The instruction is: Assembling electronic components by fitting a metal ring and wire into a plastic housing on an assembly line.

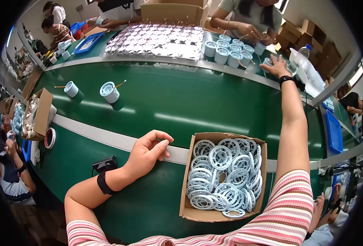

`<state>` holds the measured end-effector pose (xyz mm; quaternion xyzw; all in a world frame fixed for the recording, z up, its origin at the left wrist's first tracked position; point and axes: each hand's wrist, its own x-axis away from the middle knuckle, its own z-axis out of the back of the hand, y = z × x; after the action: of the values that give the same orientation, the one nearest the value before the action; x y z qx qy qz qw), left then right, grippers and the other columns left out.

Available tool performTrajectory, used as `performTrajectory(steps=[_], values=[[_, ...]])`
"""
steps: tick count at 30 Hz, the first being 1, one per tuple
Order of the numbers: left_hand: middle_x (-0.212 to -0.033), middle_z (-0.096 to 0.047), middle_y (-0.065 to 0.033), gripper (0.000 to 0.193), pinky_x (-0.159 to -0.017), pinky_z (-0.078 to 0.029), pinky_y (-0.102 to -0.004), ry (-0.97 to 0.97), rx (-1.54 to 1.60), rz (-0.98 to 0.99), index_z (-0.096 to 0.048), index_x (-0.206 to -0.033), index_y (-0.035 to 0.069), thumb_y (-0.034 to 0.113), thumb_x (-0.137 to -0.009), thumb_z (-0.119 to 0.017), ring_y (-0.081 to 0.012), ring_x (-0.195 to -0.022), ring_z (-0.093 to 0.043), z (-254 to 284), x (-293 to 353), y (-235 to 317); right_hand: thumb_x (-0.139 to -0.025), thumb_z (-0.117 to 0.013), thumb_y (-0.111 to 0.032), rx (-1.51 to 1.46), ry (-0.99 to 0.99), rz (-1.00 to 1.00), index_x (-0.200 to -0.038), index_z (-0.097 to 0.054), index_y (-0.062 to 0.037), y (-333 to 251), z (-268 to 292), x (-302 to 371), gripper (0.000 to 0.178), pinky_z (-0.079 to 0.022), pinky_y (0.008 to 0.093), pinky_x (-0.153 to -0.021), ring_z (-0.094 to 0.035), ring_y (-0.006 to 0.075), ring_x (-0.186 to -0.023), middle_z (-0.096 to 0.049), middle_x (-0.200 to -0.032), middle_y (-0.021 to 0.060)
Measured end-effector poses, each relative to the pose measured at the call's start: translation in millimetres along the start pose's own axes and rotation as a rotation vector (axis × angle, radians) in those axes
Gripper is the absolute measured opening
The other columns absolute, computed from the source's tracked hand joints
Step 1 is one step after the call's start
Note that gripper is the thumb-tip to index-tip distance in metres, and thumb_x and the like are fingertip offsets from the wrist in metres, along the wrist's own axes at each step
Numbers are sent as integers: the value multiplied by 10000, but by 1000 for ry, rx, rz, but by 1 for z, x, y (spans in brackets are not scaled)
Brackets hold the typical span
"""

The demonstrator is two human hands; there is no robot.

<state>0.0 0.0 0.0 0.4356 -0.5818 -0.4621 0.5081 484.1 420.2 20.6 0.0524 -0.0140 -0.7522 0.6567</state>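
Observation:
My right hand (276, 66) reaches over the far rail of the green conveyor with fingers spread. Beneath its fingertips is a light-blue round part (267, 62); whether they touch it, I cannot tell. Above the near rail, my left hand (150, 151) hangs with loosely bent fingers, thumb apart from the forefinger, nothing visible in it. Right of it, a cardboard box (185, 205) holds many light-blue slotted rings (221, 158). Two light-blue spools with wire ends, the nearer spool (109, 92) and the farther spool (71, 89), stand on the conveyor belt (169, 98) at the left.
Several light-blue cups (221, 55) stand grouped beyond the far rail, before a co-worker (251, 24). Left of them lies a sheet of shiny discs (161, 41). A black device (104, 164) and a tape roll (50, 138) sit on the near table. Another filled carton (42, 115) stands far left.

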Motion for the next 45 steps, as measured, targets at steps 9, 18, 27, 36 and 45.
performTrajectory(steps=[9, 18, 27, 36, 45], values=[[-926, -652, 6, 161, -670, -484, -208, 3, -36, -53, -634, -1153, 46, 143, -1040, -572, -57, -798, -634, 11, 1, 7, -764, -613, -842, -71, -11, 148, -1582, -377, -303, -35, 2, 3, 1008, -228, 551, -1227, -207, 449, -1522, -269, -1654, 159], [-996, -664, -7, 187, -677, -485, -216, 0, -49, -99, -613, -1190, 46, 131, -1026, -585, -60, -807, -632, 4, -3, 5, -782, -621, -813, -193, 143, 210, -1488, -516, -257, -31, 5, 35, 905, -378, 474, -1157, -438, 394, -1409, -398, -1558, 170], [-1113, -662, -20, 198, -677, -497, -222, 17, -12, -157, -605, -1201, 46, 104, -1012, -589, -68, -801, -629, 10, -4, -5, -774, -683, -729, -172, 154, 199, -1312, -626, -176, -39, 7, 96, 773, -530, 448, -940, -633, 383, -1145, -586, -1249, 185], [-1131, -647, -46, 216, -683, -544, -260, -12, -79, -250, -594, -1191, 30, 116, -994, -612, -106, -864, -677, 8, -18, -18, -827, -817, -239, -544, 541, 665, -1210, -592, -35, -60, 123, 299, 489, -508, 344, -901, -608, 266, -1042, -558, -1215, 147], [-1110, -621, -116, 343, -642, -551, -290, 89, 5, -365, -517, -1265, -15, 73, -940, -581, -177, -787, -703, 40, -22, -15, -600, -936, -373, -563, 99, 1167, -1084, -679, -117, -197, 163, 584, 605, -572, 436, -818, -646, 378, -1017, -457, -1378, 205]])
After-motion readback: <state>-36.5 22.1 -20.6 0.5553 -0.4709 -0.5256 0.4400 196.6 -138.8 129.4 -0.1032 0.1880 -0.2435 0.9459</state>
